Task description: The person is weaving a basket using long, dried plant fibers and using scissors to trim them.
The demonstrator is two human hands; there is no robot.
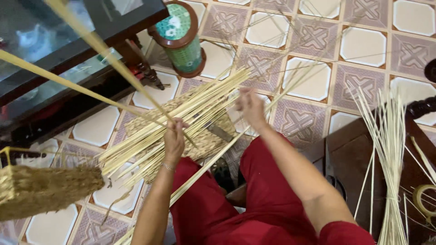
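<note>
We see left hand [174, 136] pinched around long pale reed strands [97, 43]; right hand [251, 108] blurred, grip on strands unclear. Half-woven mat [200, 136] lies on tiled floor [363, 45] before knees. Strands likely light, springy, kink-prone; we'd grip near weave edge, not tips.

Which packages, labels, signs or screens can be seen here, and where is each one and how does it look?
No packages, labels, signs or screens show.
Nearest in kind: a cylinder on the floor at top centre, with a green and white patterned covering and brown ends.
Roll of tape, right edge, on the dark wooden furniture: pale yellowish ring.
</note>
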